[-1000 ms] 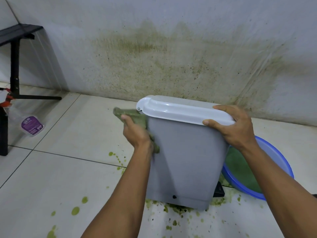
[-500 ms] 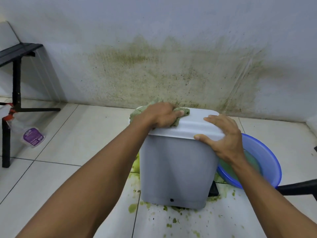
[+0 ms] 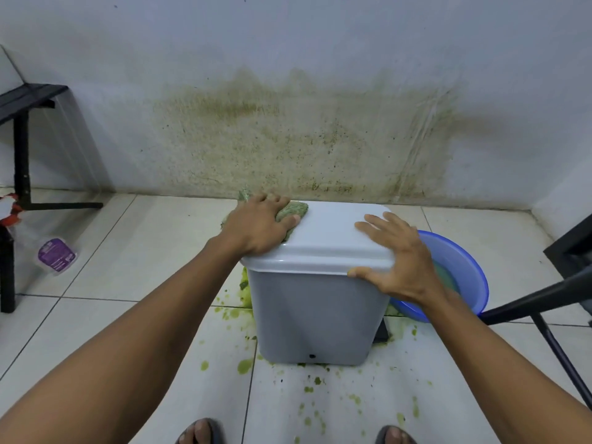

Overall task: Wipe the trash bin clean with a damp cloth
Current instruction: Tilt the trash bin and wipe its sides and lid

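Blue basin (image 3: 474, 261) right of trash bin (image 3: 317, 315): greenish water. Left hand (image 3: 256, 225) grips cloth (image 3: 293, 209) on lid (image 3: 330, 232), right hand (image 3: 397, 261) flat; spray bottle (image 3: 54, 254) left.

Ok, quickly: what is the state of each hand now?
Left hand: grips the cloth on the lid.
Right hand: open, resting on the lid.
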`<state>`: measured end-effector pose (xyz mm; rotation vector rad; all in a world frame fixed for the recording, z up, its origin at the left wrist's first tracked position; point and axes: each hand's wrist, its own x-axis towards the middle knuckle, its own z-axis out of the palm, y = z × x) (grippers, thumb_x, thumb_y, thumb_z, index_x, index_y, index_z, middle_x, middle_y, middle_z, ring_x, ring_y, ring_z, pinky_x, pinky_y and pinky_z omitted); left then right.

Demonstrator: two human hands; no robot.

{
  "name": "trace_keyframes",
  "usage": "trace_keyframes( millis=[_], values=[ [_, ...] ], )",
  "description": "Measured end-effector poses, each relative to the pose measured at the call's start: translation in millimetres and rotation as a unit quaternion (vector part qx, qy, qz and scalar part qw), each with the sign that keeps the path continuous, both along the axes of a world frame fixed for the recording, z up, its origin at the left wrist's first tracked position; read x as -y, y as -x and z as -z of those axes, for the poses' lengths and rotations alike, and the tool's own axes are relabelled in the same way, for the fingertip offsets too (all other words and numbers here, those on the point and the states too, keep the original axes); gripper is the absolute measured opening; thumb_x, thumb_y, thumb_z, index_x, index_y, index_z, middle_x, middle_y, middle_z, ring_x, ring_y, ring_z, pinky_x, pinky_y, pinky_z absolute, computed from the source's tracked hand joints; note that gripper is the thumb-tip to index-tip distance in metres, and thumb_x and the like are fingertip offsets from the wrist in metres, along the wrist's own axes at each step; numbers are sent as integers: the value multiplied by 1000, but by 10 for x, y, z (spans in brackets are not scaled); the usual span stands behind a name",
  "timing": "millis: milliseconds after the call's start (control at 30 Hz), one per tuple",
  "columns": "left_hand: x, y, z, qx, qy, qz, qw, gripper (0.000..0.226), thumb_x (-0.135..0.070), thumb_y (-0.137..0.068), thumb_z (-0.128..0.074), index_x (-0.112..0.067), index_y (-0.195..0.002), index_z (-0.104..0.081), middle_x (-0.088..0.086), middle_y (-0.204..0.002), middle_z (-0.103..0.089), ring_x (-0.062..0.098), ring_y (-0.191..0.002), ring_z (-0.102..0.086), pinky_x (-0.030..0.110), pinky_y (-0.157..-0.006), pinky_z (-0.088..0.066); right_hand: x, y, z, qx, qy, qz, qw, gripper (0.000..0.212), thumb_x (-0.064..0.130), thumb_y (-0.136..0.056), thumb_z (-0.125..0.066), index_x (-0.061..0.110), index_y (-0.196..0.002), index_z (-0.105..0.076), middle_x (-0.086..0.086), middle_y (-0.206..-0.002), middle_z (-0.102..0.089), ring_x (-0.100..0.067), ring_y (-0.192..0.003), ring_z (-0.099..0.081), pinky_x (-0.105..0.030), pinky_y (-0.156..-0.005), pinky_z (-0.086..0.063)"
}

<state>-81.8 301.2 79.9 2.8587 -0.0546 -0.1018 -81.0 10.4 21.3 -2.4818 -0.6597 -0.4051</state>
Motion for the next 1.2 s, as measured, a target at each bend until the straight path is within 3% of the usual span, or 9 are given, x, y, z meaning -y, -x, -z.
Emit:
trace_keyframes(
  millis=[200,400,500,600,700,833,967,1100,1200],
  values=[
    [-1,62,30,24,17,-18,999,60,-59,-102,-38,-32,-156,-39,-9,-163,-35,16,-153,-23,45,-118,-25,-393,245,-133,19,175,33,984,97,90,-73,-36,36,-153,-36,-6,-158,-40,-28,-150,-31,-71,-117,-2],
    [50,349,82,48,4,-8,999,59,-54,-105,-36,-28,-158,-35,-8,-164,-33,17,-153,-19,41,-118,-24,-516,428,82,141,152,4,978,86,78,-81,-52,19,-143,-56,-12,-148,-54,-38,-137,-48,-56,-112,-36],
    [181,552,149,50,-10,-14,999,69,-60,-100,-24,-24,-160,-31,-3,-166,-30,21,-154,-18,43,-123,-21,-236,258,111,200,112,-84,970,81,73,-79,-64,18,-139,-60,-9,-146,-56,-35,-137,-50,-55,-108,-41],
    [418,790,256,57,-23,20,998,76,-61,-97,-15,-23,-162,-22,-2,-170,-19,21,-158,-7,46,-127,-12,81,-1,61,134,127,-165,969,82,67,-81,-67,23,-148,-50,-2,-158,-41,-28,-149,-33,-57,-116,-31],
    [441,738,258,51,-5,49,998,75,-62,-98,-16,-25,-163,-21,-3,-170,-17,18,-158,-5,45,-128,-10,133,-130,-32,32,128,-161,978,83,70,-84,-58,31,-154,-36,6,-165,-25,-19,-156,-12,-61,-120,-16],
    [247,251,181,31,24,46,998,64,-57,-105,-32,-25,-161,-27,-1,-170,-19,19,-157,-9,42,-126,-13,-438,195,-52,-1,87,-51,995,101,88,-77,-40,24,-154,-38,-1,-165,-26,-18,-157,-2,-68,-118,-1],
    [160,-26,176,15,3,24,1000,70,-63,-101,-28,-27,-161,-25,1,-169,-21,26,-155,-16,52,-123,-20,-1166,617,55,-42,69,71,994,119,94,-67,-30,19,-159,-25,-6,-169,-9,-26,-155,12,-75,-110,15],
    [188,32,164,2,-1,-36,999,66,-60,-103,-33,-28,-160,-28,4,-164,-33,35,-148,-27,54,-116,-28,-1088,516,170,-20,-20,61,998,111,91,-63,-49,22,-150,-46,-4,-164,-29,-22,-155,-12,-72,-115,10],
    [334,160,121,-4,-29,-55,998,64,-53,-105,-32,-17,-158,-29,16,-154,-43,43,-137,-35,52,-110,-32,-586,190,129,-57,-52,-67,995,104,83,-59,-67,33,-148,-47,9,-164,-29,-13,-156,-6,-69,-118,2]
  ],
)
